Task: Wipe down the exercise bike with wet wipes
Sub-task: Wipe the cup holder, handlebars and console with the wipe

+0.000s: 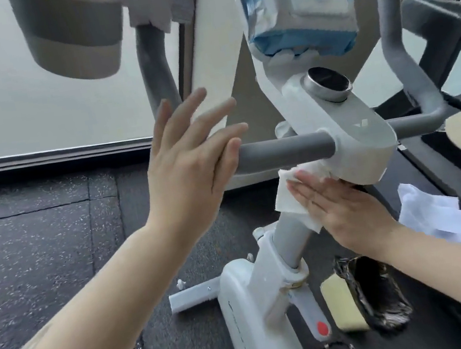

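- Right hand [346, 210], fingers straight and together, presses a wet wipe [290, 195] against the exercise bike [347, 137] console's underside.
- Left hand [188, 163], fingers spread, rests against the handlebar [286, 152].
- Wipes pack [296, 10] sits atop the console.

Dark speckled floor [39, 250] carries the exercise bike [253, 306] at 6 o'clock, crumpled white wipes [431, 212] at 4

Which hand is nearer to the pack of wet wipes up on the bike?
Left. The left hand rests open against the handlebar's end, below-left of the pack; the right hand presses a wipe lower down.
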Demonstrator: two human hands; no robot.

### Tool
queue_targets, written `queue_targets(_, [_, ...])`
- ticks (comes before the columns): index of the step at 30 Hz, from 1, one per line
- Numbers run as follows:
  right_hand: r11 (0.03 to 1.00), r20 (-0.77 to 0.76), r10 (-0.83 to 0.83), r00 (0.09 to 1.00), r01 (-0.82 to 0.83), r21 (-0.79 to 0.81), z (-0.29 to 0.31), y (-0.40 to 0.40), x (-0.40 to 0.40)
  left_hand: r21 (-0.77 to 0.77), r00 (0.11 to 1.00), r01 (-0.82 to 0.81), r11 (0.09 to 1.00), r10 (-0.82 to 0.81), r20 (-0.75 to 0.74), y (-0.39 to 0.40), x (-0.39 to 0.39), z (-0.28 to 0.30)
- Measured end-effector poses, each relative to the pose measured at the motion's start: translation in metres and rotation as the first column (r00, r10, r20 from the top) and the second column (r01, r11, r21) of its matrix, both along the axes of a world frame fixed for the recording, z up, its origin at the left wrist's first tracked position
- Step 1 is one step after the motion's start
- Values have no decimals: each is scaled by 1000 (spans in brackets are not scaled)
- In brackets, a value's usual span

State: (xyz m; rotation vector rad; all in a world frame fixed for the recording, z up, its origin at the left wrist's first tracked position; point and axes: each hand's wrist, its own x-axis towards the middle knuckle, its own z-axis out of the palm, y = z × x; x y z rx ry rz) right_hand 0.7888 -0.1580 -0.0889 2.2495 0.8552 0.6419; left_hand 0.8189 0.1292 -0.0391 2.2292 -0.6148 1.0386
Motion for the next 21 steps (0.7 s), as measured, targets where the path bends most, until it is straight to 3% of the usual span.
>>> queue_targets(3, [988, 15, -121, 992, 122, -91, -19, 0, 8, 175, 995, -14, 984, -2, 95, -2, -10, -11])
queue_targets(5, [973, 22, -106, 994, 108, -205, -41, 6, 3, 274, 991, -23, 961, -15, 136, -5, -16, -17])
queue_targets(7, [944, -73, -129, 989, 100, -313, -60, 6, -8, 337, 989, -16, 942, -35, 145, -3, -16, -19])
queue_targets(9, [946, -150, -202, 968, 154, -284, -58, 5, -15, 385, 987, -6, 923, -57, 152, 3, -14, -18])
queue_targets(15, [923, 52, -379, 924, 382, -52, -34, 31, 8, 318, 992, 12, 948, -50, 113, -1, -19, -18])
queue_targets(16, [910, 17, -404, 915, 404, -98, -40, 36, 5, 311, 993, 12, 950, -48, 110, -1, -20, -18])
queue_targets(18, [858, -71, -437, 897, 391, -334, -53, 34, -11, 315, 992, 28, 949, -65, 110, 1, -19, -18])
queue_targets(19, [867, -94, -402, 911, 346, -357, -51, 28, -15, 324, 991, 39, 945, -78, 111, 2, -18, -18])
queue_targets(21, [911, -62, -354, 933, 329, -250, -40, 14, -8, 330, 990, 48, 943, -89, 111, 3, -18, -17])
